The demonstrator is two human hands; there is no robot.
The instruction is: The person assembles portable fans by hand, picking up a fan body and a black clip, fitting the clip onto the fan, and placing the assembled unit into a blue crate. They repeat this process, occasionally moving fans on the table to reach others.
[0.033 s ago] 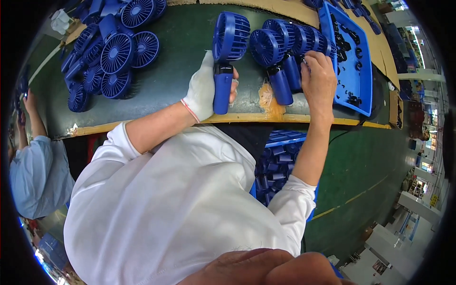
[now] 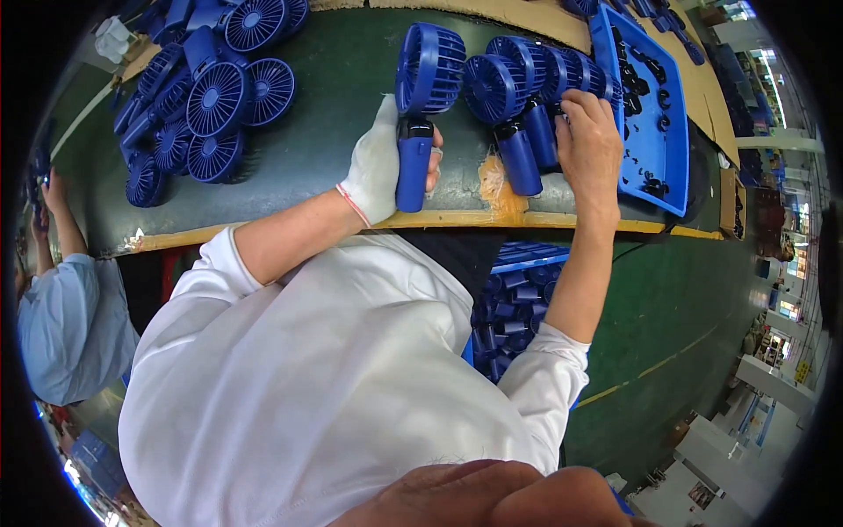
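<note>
Very little has changed: the held fan [image 2: 420,132] has shifted slightly right, and the right hand [image 2: 590,139] sits a touch higher, so the work seems to be at much the same point. The gloved left hand [image 2: 375,167] is closed round the fan's blue handle, its bare fingertips showing on the far side; the fan's head points away from the person, over the table [image 2: 334,114]. The right hand is bare and half curled, its fingertips at the near side of the row of fans [image 2: 527,66]; whether it grips anything there cannot be told. The handle's lower end comes close to the wooden edge strip [image 2: 457,217], with a blue crate [image 2: 527,255] below it. Room on the right is tight, as the row and then the blue tray [image 2: 648,140] stand just beside the right hand. Between the held fan and the row there is only a narrow gap. The widest open stretch lies leftward, between the left hand and the pile of fans [image 2: 215,97].
</note>
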